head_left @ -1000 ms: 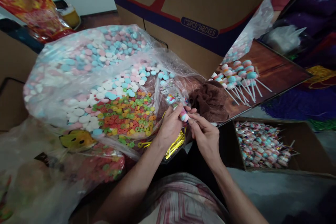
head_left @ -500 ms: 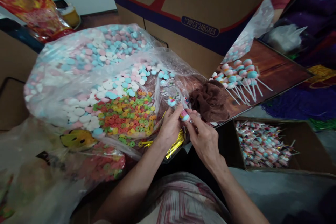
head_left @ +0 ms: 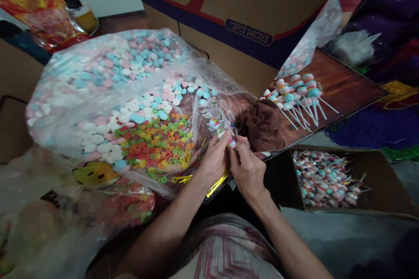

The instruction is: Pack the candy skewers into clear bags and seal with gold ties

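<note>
My left hand (head_left: 214,159) and my right hand (head_left: 246,168) meet in front of me, fingers pinched together around a small candy lollipop (head_left: 231,141) that is going into a clear printed wrapper bag (head_left: 214,115). The left hand grips the bag's lower end; the right hand pinches the pink and blue candy at its mouth. Gold twist ties (head_left: 218,183) lie just below my left wrist.
A big clear bag of pastel candies (head_left: 108,78) and ring candies (head_left: 157,139) fills the left. A brown cloth (head_left: 262,124) and unwrapped lollipops (head_left: 296,93) lie on a wooden board (head_left: 343,85). A box of wrapped lollipops (head_left: 324,178) sits right. A large carton (head_left: 248,13) stands behind.
My right hand has moved left and closer to my left hand, and the candy has slid further into the wrapper bag.
</note>
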The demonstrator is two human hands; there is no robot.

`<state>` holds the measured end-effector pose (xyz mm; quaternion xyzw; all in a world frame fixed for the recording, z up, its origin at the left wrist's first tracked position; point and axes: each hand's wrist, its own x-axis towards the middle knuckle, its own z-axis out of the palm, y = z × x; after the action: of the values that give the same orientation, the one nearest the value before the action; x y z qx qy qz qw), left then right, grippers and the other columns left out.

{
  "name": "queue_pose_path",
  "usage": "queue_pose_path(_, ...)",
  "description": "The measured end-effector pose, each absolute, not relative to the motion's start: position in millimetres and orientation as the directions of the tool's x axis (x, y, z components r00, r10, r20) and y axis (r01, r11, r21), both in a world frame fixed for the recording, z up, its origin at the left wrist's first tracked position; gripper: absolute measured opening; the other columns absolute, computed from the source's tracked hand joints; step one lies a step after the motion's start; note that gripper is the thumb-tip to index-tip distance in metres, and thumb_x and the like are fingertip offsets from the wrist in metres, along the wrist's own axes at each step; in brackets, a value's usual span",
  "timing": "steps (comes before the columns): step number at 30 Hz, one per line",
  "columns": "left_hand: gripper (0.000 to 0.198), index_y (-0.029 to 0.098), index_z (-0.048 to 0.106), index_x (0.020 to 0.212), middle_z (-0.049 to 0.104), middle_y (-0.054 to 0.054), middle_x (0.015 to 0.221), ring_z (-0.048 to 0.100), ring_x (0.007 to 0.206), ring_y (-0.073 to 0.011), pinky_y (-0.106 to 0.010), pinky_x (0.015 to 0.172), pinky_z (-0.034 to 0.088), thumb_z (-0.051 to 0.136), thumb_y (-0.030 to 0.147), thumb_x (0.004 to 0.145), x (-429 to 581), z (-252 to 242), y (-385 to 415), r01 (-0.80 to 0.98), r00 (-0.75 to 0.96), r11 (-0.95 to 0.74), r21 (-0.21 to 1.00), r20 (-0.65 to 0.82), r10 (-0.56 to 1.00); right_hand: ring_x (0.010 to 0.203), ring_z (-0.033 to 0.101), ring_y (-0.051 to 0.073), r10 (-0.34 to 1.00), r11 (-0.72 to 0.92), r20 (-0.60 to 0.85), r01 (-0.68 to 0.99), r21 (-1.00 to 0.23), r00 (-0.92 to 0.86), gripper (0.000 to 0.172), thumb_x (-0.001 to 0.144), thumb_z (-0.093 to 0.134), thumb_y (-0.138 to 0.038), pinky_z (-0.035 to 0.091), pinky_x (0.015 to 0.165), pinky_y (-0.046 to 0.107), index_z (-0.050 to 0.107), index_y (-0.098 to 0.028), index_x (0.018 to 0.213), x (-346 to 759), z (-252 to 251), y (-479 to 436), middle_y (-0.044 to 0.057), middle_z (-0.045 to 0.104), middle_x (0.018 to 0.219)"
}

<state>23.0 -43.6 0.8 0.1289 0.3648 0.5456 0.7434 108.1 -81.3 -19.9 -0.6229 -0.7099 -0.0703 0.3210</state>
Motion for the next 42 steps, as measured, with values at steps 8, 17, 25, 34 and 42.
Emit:
queue_pose_path(8,0.033,0.014,0.067,0.076,0.074,-0.008,0.08,0.071,0.09,-0.0236,-0.034,0.083,0.053,0.072,0.046,0.078,18,-1,-41,-0.752,0.165,0.334,0.568,-0.328,0.93,0.076,0.073,0.018,0.855,0.31,0.519,0.791,-0.527,0.011,0.022,0.097,0.048,-0.022,0.055,0.067,0.025,0.064,-0.013,0.11,110,-15,-93,0.011,0.076,0.092)
queue_pose_path(17,0.026,0.014,0.066,0.073,0.071,-0.004,0.071,0.072,0.087,-0.0227,-0.032,0.083,0.053,0.078,0.037,0.072,24,2,-47,-0.726,0.171,0.368,0.581,-0.365,0.915,0.06,0.068,0.013,0.791,0.406,0.611,0.784,-0.469,-0.044,0.022,0.094,0.048,-0.013,0.053,0.06,0.02,0.071,-0.013,0.094,111,-28,-91,0.007,0.073,0.073)
queue_pose_path(25,0.023,0.013,0.069,0.073,0.073,-0.008,0.075,0.071,0.088,-0.0224,-0.033,0.085,0.053,0.077,0.035,0.074,20,-2,-49,-0.673,0.28,0.419,0.609,-0.314,0.907,0.062,0.067,0.012,0.79,0.356,0.598,0.692,-0.627,0.135,0.019,0.093,0.052,-0.015,0.054,0.065,0.022,0.071,-0.015,0.095,103,-25,-83,0.006,0.074,0.079)
queue_pose_path(34,0.042,0.013,0.069,0.09,0.074,-0.01,0.094,0.07,0.089,-0.0214,-0.029,0.077,0.054,0.071,0.053,0.077,11,6,-36,-0.647,0.131,0.362,0.671,-0.37,0.92,0.061,0.064,0.011,0.884,0.251,0.411,0.516,-0.819,0.224,0.018,0.091,0.057,-0.022,0.054,0.064,0.022,0.072,-0.016,0.098,109,-26,-87,0.002,0.073,0.078)
queue_pose_path(42,0.026,0.014,0.064,0.081,0.064,-0.003,0.075,0.069,0.083,-0.0196,-0.025,0.065,0.051,0.073,0.038,0.078,11,5,-29,-0.722,0.104,0.295,0.626,-0.324,0.94,0.065,0.067,0.014,0.894,0.29,0.419,0.505,-0.813,0.161,0.021,0.091,0.056,-0.023,0.056,0.067,0.024,0.074,-0.017,0.1,106,-26,-91,0.004,0.075,0.081)
